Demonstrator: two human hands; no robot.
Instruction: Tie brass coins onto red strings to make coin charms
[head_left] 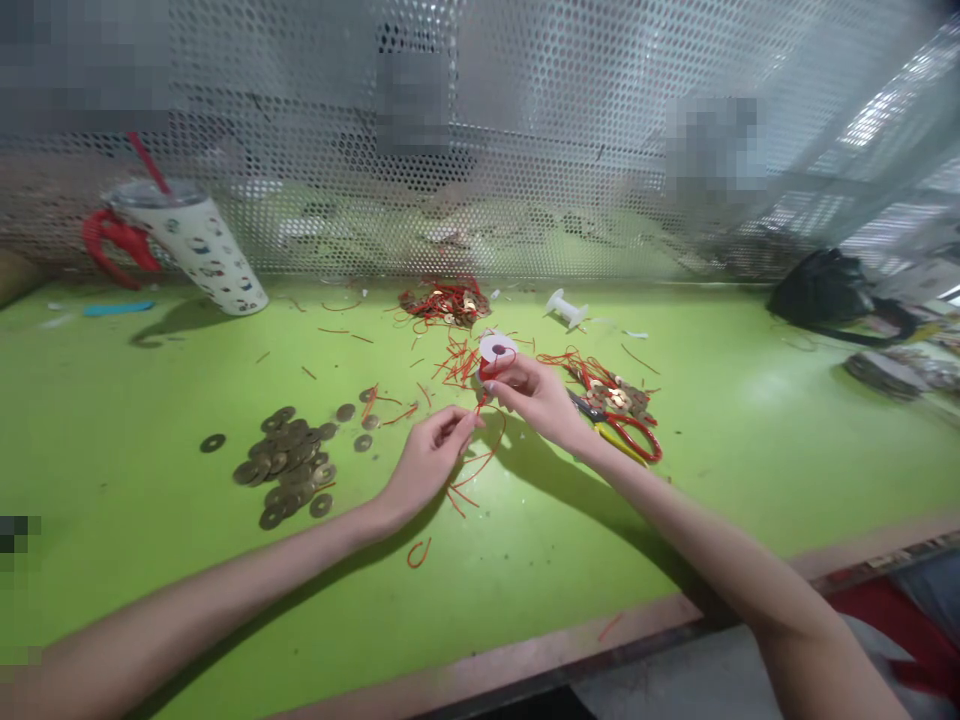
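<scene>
My left hand (pixel 431 460) is pinched closed on a red cord (pixel 484 455) that loops down over the green table (pixel 150 400). My right hand (pixel 536 395) is closed round a white spool (pixel 497 352) wound with red cord, held just above the table. The two hands nearly meet at the fingertips. A pile of round brass coins with holes (pixel 289 460) lies to the left of my left hand. Red-handled scissors (pixel 626 435) lie just right of my right wrist.
Cut red cord bits (pixel 454 365) litter the middle. Heaps of corded coins sit at the back (pixel 442 303) and on the right (pixel 611 385). An empty white spool (pixel 566 308), a tilted patterned cup (pixel 199 250), a black bag (pixel 825 285) and a perforated metal screen (pixel 525 150) stand behind.
</scene>
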